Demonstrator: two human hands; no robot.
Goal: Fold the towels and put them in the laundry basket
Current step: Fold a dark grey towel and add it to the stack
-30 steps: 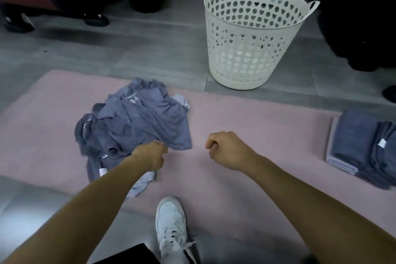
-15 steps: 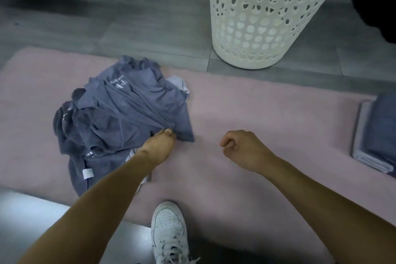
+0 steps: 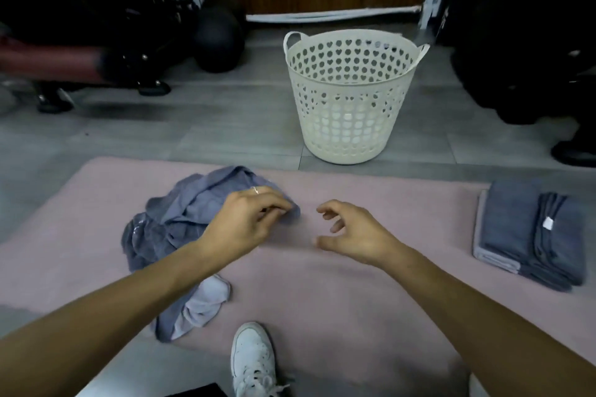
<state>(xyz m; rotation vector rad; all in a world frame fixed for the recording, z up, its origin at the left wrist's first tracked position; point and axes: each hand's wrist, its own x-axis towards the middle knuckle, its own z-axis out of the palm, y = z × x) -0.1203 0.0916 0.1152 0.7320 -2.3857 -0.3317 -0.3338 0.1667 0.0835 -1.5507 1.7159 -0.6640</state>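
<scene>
Pink mat on a grey plank floor.

On the mat: a crumpled heap of grey towels left of its middle, a folded stack at its right edge, well apart from the heap, and a white shoe at its near edge. A white basket stands on the floor just beyond the mat's far edge.

Both forearms reach fwd from the bottom corners, bare, converging toward the centre. Left hand is palm down, fingers curled, fingertips pinching cloth at its right side; a thin ring sits on one finger. Right hand hovers just beside it, not touching it, fingers spread and loosely bent, thumb apart, holding nothing. One white shoe shows btw the arms.
</scene>
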